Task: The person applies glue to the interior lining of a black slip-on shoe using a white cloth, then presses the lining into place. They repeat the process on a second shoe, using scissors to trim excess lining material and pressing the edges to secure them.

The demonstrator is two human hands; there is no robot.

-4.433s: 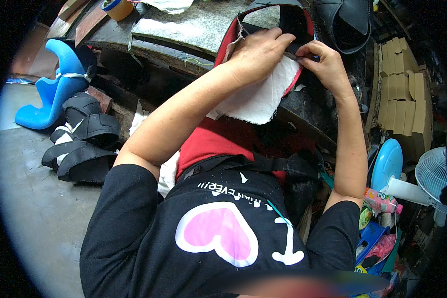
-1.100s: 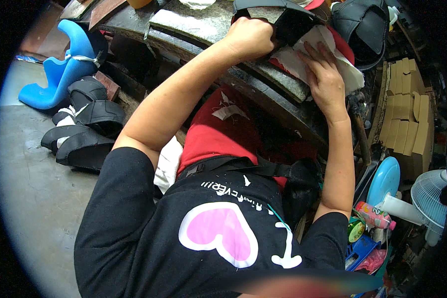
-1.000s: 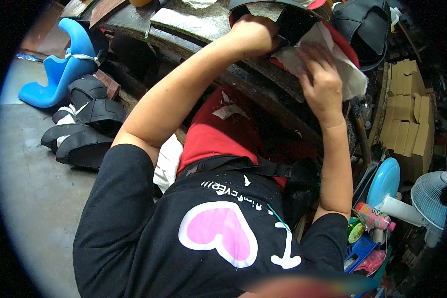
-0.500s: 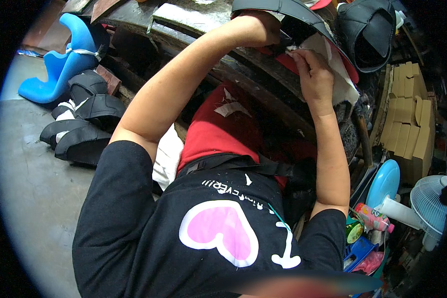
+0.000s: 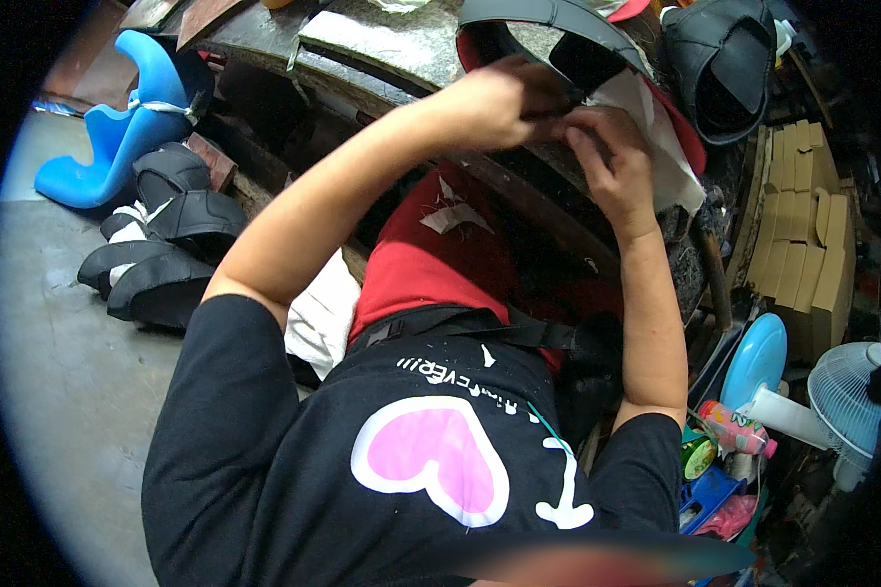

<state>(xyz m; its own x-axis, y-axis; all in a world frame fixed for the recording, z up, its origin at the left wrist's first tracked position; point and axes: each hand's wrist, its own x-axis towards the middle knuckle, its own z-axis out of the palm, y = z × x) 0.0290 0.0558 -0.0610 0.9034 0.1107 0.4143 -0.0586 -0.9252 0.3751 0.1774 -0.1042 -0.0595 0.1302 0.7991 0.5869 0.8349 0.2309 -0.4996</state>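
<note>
My left hand (image 5: 521, 106) is curled, a little blurred, with its fingertips close to those of my right hand (image 5: 612, 157). Thumb and fingers of the right one are pinched together; whatever either hand grips is too small or hidden to name. Just beyond them, on the workbench (image 5: 387, 49), stands a black curved leather-like piece (image 5: 568, 18) with red lining, apparently a shoe upper. A whitish sheet of lining (image 5: 661, 161) hangs from its right side, beside my right wrist.
A black padded piece (image 5: 719, 68) stands at the far right of the bench. Stacked cardboard boxes (image 5: 798, 254), a fan (image 5: 842, 401) and a pink bottle (image 5: 734, 428) are on the right. Left, black pieces (image 5: 176, 235) lie on the floor beside a blue plastic shape (image 5: 117, 127).
My left hand has come down and right from inside the black piece, toward my right fingertips. My right hand has shifted slightly downward, still pinched. More of the red lining shows.
</note>
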